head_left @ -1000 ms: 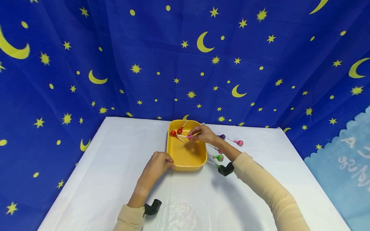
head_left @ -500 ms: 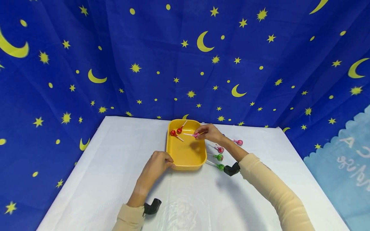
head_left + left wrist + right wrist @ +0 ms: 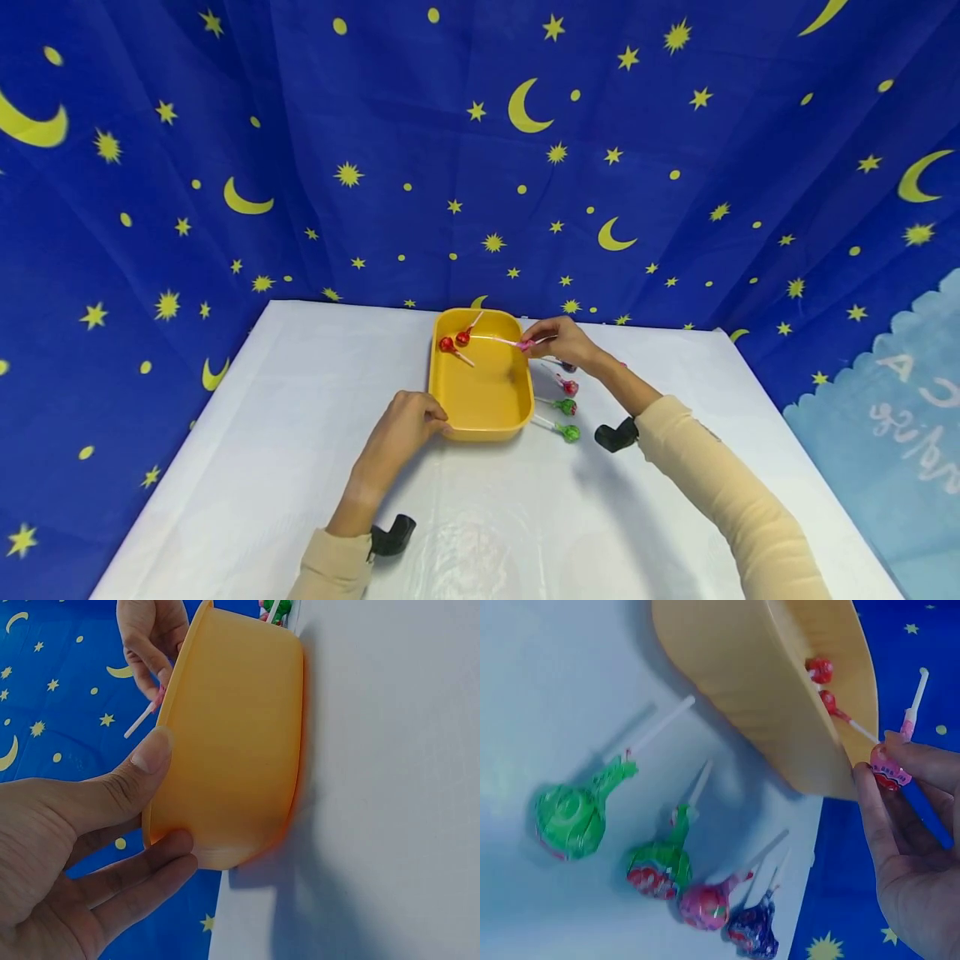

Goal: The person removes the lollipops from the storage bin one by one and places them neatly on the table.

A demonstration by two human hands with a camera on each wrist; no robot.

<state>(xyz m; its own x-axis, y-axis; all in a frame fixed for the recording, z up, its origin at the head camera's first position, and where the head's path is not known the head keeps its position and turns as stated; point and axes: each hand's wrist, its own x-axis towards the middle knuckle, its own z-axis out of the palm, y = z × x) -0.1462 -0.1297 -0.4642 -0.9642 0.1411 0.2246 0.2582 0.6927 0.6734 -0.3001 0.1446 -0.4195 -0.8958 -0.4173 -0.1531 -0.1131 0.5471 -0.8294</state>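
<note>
My left hand (image 3: 403,425) grips the near-left corner of a yellow plastic tub (image 3: 483,435), thumb on the rim and fingers underneath in the left wrist view. Over the tub's far right rim, my right hand (image 3: 564,342) pinches a pink-wrapped lollipop (image 3: 889,766) between thumb and fingers. Its white stick points left across the tub. Two red lollipops, one (image 3: 447,344) nearer and one (image 3: 462,337) farther, lie inside at the far left.
Right of the tub on the white table (image 3: 315,375) lie a green lollipop (image 3: 571,433), a green-and-red one (image 3: 567,407), a pink one (image 3: 570,387) and a purple one (image 3: 754,930). Behind the table hangs a blue curtain (image 3: 420,125) with moons and stars.
My right hand has drawn back to the right with the pink lollipop, from above the tub's inside to its right rim. The left hand keeps its grip on the tub.
</note>
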